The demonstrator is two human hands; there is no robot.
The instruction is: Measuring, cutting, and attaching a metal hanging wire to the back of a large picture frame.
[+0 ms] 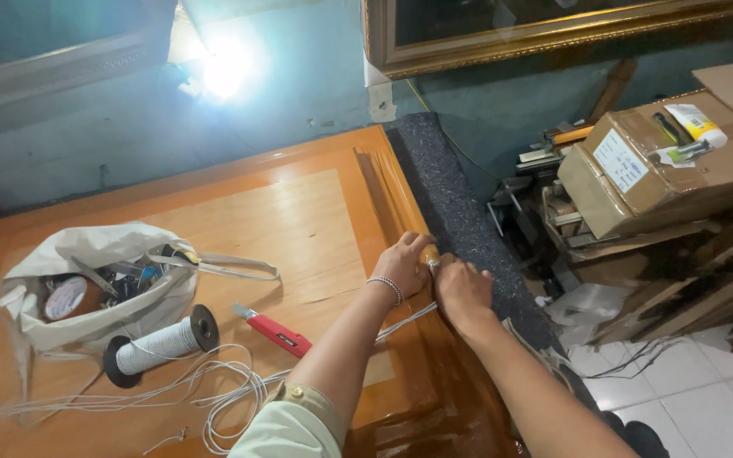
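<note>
Both hands meet at the right edge of a glossy orange-brown wooden panel (299, 212). Left hand (402, 267) is closed around a yellow-handled tool (428, 254); right hand (461, 290) presses, fingers curled, against the tool and a white cord (405, 321). At nine o'clock from the hands lie a red utility knife (275, 332), a cord spool (161, 343) and a white bag (99, 284) of tools. Dark grey carpet (456, 212) pads the bench edge. At three o'clock, cardboard boxes (663, 161) crowd shelves over white floor tiles (689, 390).
</note>
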